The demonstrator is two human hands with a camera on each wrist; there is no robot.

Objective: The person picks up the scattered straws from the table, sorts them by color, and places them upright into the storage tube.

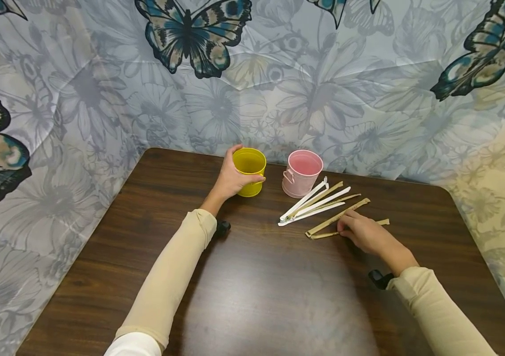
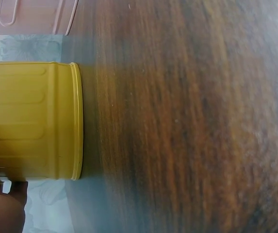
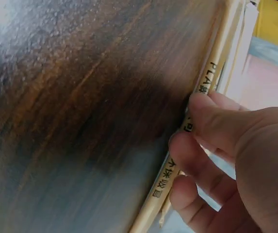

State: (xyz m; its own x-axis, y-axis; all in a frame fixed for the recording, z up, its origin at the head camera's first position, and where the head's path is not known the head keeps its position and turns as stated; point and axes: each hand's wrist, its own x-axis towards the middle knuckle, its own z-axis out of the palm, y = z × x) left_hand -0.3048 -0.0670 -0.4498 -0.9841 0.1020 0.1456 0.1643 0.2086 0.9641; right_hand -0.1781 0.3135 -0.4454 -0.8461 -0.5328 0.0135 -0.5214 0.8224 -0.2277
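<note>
At the back of the table, my left hand (image 1: 229, 177) grips a small yellow bucket (image 2: 27, 121) by its side, thumb across the near face and fingers around the far side. The bucket stands upright with its open top up. My right hand (image 1: 365, 233) pinches a brown paper-wrapped straw (image 3: 163, 187) between thumb and fingers; dark print runs along its wrapper. That straw lies low over the table, its middle hidden by the fingers. Beside it lies another brown wrapped straw (image 1: 336, 218), the two ends meeting at the left.
A pink bucket (image 1: 299, 184) stands upright right of the yellow one. In front of it, several white wrapped straws (image 1: 323, 201) and brown ones lie fanned out. The dark wooden table (image 1: 270, 296) backs onto a butterfly-printed cloth (image 1: 217, 109).
</note>
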